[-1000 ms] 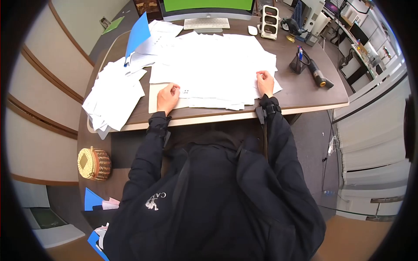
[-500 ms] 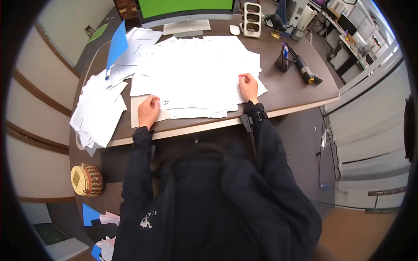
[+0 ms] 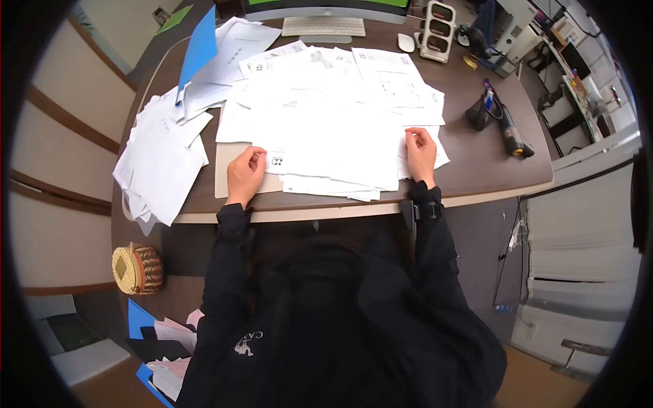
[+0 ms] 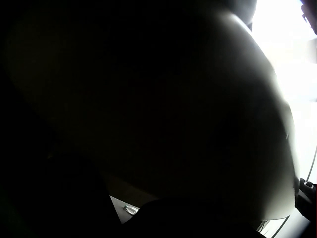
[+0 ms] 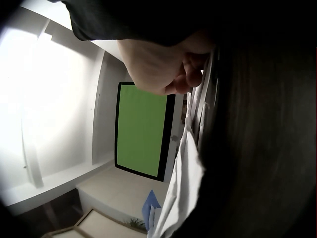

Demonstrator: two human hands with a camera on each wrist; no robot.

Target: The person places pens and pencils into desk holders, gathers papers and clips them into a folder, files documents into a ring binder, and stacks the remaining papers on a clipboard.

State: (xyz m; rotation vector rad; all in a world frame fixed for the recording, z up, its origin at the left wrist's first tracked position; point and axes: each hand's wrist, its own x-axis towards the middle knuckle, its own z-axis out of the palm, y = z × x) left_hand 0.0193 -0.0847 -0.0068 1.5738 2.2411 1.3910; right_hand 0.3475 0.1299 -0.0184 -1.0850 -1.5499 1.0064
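Observation:
In the head view a broad white sheet of paper (image 3: 333,149), with a small printed code at its lower left corner, lies over a spread of printed papers (image 3: 401,88). My left hand (image 3: 246,175) pinches its left edge beside that code. At the opposite edge my right hand (image 3: 422,158) holds the sheet between thumb and curled fingers. The right wrist view has my right hand (image 5: 158,67) from the side, fingers bent at the edge of the papers (image 5: 183,183). Darkness fills most of the left wrist view and hides the left fingers.
Left of the spread lies a loose paper pile (image 3: 160,156), with a blue folder (image 3: 198,51) standing behind it. A keyboard (image 3: 323,27), mouse (image 3: 406,43) and white three-slot holder (image 3: 437,30) line the back. Rightward are a pen holder (image 3: 480,115) and a dark cylindrical tool (image 3: 510,132).
The head view has shifted, first one way and then back. Both hands stay at the sheet's two edges, and print on the papers shows more clearly now.

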